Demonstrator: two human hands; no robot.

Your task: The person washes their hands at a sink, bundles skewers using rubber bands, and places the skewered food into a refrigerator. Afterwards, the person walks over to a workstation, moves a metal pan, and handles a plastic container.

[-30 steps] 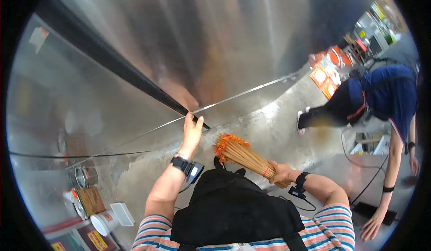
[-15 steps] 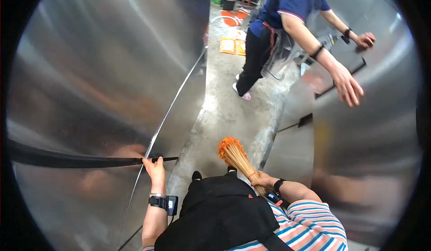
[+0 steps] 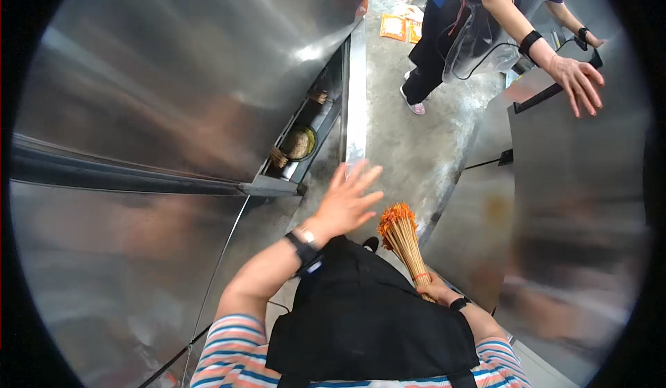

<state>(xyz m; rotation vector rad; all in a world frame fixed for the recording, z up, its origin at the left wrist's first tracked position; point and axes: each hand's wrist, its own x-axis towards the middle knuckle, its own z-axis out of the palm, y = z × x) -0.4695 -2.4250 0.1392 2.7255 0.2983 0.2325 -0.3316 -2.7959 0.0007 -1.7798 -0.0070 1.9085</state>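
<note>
My right hand (image 3: 436,287) is closed around the lower ends of a bundle of skewers (image 3: 409,249). Orange pieces cluster at their far tips, and a reddish band circles the sticks near my fingers. My left hand (image 3: 349,197) is open with spread fingers, just short of the edge of a steel cabinet door (image 3: 355,104); whether it touches is unclear. The door stands ajar at left. Through the gap I see a round dark container (image 3: 300,142) of pale food, with stick bundles (image 3: 277,157) beside it.
Steel cabinet fronts (image 3: 139,76) line the left, with another steel unit (image 3: 576,180) at right. A co-worker in a blue shirt stands ahead, one hand (image 3: 579,83) near that unit. Orange packets (image 3: 393,27) lie on the concrete floor (image 3: 423,152).
The left cabinet door has opened, exposing the inside. My left hand has left the handle side and moved right towards the door edge, fingers spreading. The skewers stay in my right hand.
</note>
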